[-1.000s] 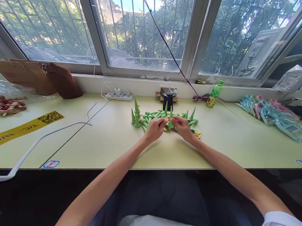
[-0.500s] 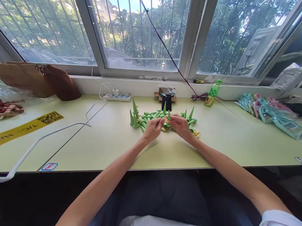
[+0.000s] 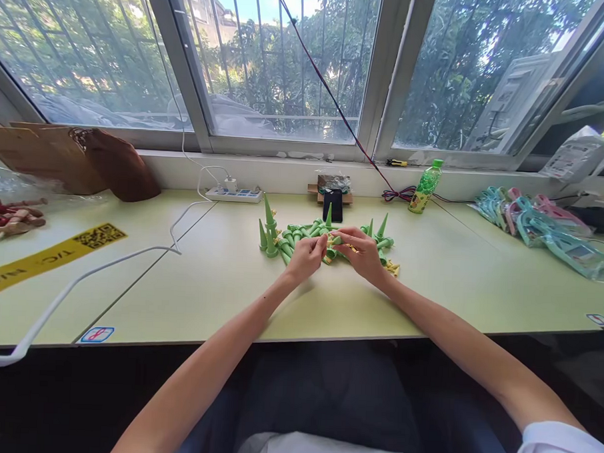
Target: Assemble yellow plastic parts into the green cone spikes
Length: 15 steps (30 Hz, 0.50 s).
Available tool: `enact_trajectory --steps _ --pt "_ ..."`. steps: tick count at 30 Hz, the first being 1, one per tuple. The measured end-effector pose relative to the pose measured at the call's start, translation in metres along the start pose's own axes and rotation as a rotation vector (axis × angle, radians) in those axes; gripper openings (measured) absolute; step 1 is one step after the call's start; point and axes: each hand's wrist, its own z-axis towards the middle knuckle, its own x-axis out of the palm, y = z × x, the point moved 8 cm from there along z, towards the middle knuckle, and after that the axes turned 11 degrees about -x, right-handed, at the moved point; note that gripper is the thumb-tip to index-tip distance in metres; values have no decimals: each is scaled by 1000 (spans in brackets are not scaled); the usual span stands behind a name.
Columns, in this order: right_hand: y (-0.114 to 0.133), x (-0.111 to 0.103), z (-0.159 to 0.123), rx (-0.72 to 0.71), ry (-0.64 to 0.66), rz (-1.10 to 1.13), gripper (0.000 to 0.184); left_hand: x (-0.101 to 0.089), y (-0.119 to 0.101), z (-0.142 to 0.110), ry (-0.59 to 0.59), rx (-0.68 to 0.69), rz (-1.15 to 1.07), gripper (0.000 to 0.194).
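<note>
My right hand [image 3: 363,253] pinches a small green cone-shaped piece [image 3: 337,241] between thumb and fingers, above a pile of similar parts. Close beside it, my left hand [image 3: 307,256] is closed, thumb against the curled fingers; what it grips, possibly a small yellow part, is too small to make out. Behind and under both hands lies the pile of green plastic cone pieces [image 3: 292,233]. Several cones [image 3: 269,220] stand upright at its left end, and another upright cone [image 3: 383,227] is at the right. Small yellow pieces [image 3: 393,268] lie by my right wrist.
A phone [image 3: 333,206] leans on a small box behind the pile. Further back are a power strip [image 3: 234,195] and a green drink bottle [image 3: 426,186]. A white cable [image 3: 125,253] crosses the table's left side. Pastel plastic items [image 3: 542,227] lie at right, a brown bag [image 3: 122,165] at left.
The green cone piece in my right hand has tipped from upright to a slanted position, with the right fingers shifted slightly. My left hand stays nearly in place.
</note>
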Motion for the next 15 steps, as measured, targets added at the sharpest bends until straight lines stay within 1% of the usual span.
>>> enact_trajectory --steps 5,10,15 --pt "2 0 0 5 -10 1 23 4 1 0 54 -57 -137 57" --pt "-3 -2 -1 73 -46 50 23 10 0 -3 147 -139 -320 54" --pt "-9 -4 -3 119 -84 62 21 11 2 -5 165 -180 -345 52"
